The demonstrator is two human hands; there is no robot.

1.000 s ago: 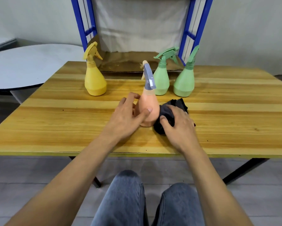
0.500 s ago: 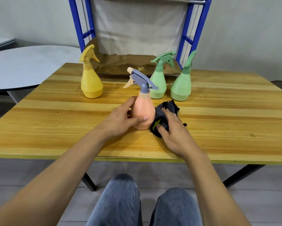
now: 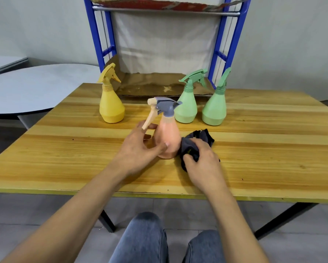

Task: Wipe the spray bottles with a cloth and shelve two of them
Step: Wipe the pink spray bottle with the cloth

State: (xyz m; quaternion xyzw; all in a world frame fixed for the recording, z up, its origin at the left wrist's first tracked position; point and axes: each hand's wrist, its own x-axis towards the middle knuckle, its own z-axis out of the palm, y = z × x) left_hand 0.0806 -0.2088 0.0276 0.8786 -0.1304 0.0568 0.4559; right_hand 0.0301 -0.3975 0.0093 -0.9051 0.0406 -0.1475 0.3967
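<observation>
While upright, peach bottle [image 3: 168, 135] beside cloth [image 3: 188, 147].

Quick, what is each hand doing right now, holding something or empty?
Left hand: grips the peach plastic spray bottle with the grey trigger head.
Right hand: clutches the crumpled dark grey cloth against that bottle.

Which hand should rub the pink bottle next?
Probably the right hand: it grips the dark cloth against the side of the pink bottle. The left hand holds that bottle upright.
</observation>
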